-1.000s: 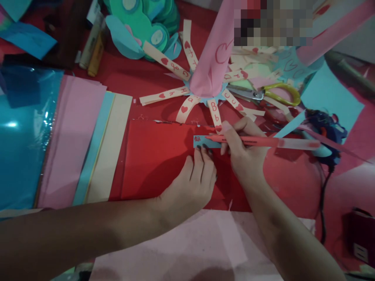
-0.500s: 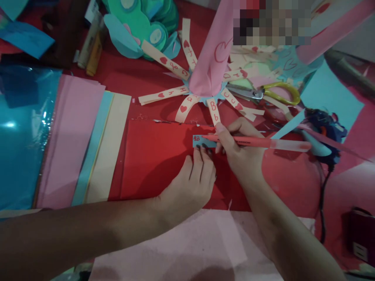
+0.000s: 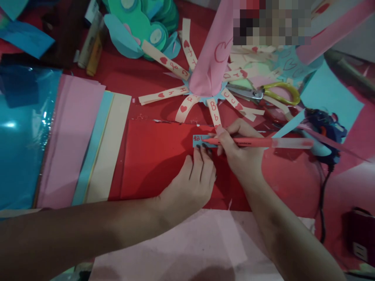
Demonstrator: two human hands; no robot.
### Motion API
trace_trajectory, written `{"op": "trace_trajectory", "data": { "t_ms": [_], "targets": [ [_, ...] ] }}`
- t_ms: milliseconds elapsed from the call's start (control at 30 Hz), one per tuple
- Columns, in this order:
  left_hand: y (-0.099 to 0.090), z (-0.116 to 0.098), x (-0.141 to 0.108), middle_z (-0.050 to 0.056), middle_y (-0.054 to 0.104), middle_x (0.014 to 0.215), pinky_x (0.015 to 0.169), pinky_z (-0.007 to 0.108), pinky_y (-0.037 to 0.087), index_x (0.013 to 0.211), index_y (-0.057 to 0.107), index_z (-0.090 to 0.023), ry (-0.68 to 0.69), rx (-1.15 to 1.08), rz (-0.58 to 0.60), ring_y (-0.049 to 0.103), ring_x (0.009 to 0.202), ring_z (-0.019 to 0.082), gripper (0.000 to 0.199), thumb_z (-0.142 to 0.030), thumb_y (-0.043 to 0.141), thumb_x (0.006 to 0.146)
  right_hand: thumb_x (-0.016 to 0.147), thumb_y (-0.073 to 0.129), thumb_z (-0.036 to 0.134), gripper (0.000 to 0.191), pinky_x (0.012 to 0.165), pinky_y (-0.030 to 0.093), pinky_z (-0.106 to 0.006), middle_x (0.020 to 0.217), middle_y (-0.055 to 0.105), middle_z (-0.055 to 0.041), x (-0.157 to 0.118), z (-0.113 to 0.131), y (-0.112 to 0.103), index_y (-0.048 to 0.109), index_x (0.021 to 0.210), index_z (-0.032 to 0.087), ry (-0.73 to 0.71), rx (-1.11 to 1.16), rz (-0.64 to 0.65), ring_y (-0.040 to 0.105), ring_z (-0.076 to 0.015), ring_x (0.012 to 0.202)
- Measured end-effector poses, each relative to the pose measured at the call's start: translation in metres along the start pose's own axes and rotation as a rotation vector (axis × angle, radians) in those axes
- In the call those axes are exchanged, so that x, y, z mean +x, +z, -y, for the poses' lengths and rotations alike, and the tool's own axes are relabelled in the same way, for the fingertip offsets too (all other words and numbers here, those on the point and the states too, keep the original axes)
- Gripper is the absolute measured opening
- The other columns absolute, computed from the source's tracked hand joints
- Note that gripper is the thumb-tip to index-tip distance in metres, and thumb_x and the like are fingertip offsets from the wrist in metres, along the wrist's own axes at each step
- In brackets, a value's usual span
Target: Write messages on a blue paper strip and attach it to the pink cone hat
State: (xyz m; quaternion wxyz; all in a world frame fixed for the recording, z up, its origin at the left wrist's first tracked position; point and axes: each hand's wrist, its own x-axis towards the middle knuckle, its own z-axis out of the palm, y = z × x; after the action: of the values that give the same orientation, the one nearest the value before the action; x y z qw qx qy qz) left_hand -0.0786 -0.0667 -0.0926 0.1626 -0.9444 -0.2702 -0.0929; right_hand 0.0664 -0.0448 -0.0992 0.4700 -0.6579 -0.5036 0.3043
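In the head view my right hand (image 3: 241,152) grips a red felt-tip pen (image 3: 254,142), cap fitted on its back end. The pen's tip meets a small blue paper strip (image 3: 197,143) that bears red lettering at its left end. My left hand (image 3: 195,177) lies with outstretched fingers, their tips pressing on the strip's lower edge. Beneath both is a red sheet or folder (image 3: 155,156). Just beyond stands a pink paper cone (image 3: 209,66), ringed by cream strips with letters and hearts; one marked Bb (image 3: 213,111) reaches my right fingers.
Stacked pink paper (image 3: 73,117), cream sheets (image 3: 113,125) and blue wrapped paper (image 3: 23,156) lie left. Green paper cutouts (image 3: 140,27) and markers (image 3: 95,50) sit behind. Yellow-handled scissors (image 3: 281,91) and a dark blue corded tool (image 3: 328,132) lie right.
The pen tip has shifted slightly right, and a new red stroke shows on the blue strip. My left hand has stayed in place.
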Motion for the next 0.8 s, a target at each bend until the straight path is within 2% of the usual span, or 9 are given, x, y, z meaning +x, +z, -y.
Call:
{"op": "trace_trajectory", "data": {
  "t_ms": [233, 633, 800],
  "targets": [
    [0.0012, -0.0006, -0.0001, 0.017, 0.066, 0.11, 0.079, 0.031, 0.051, 0.109, 0.061, 0.0, 0.004, 0.004, 0.005, 0.063, 0.099, 0.026, 0.037, -0.027, 0.047, 0.087, 0.082, 0.057, 0.029, 0.03, 0.046, 0.039, -0.023, 0.045, 0.048, 0.0069, 0.0005, 0.0038, -0.0003, 0.043, 0.057, 0.02, 0.002, -0.011, 0.008, 0.045, -0.0068, 0.042],
    [0.0014, -0.0007, -0.0005, 0.017, 0.066, 0.109, 0.079, 0.03, 0.052, 0.108, 0.062, -0.001, 0.001, 0.007, -0.01, 0.064, 0.097, 0.025, 0.037, -0.027, 0.047, 0.087, 0.082, 0.055, 0.024, 0.029, 0.052, 0.045, -0.023, 0.045, 0.043, 0.0083, 0.0009, 0.0006, 0.0013, 0.042, 0.057, 0.021, -0.023, 0.0, -0.027, 0.044, -0.006, 0.043],
    [0.0015, -0.0007, -0.001, 0.017, 0.067, 0.108, 0.078, 0.031, 0.052, 0.109, 0.061, 0.0, -0.001, 0.008, -0.01, 0.064, 0.097, 0.026, 0.038, -0.028, 0.048, 0.086, 0.083, 0.054, 0.023, 0.029, 0.049, 0.043, -0.022, 0.044, 0.044, 0.009, 0.0012, 0.0015, 0.0008, 0.041, 0.057, 0.021, -0.021, 0.0, -0.037, 0.044, -0.0055, 0.04]
  ]
}}
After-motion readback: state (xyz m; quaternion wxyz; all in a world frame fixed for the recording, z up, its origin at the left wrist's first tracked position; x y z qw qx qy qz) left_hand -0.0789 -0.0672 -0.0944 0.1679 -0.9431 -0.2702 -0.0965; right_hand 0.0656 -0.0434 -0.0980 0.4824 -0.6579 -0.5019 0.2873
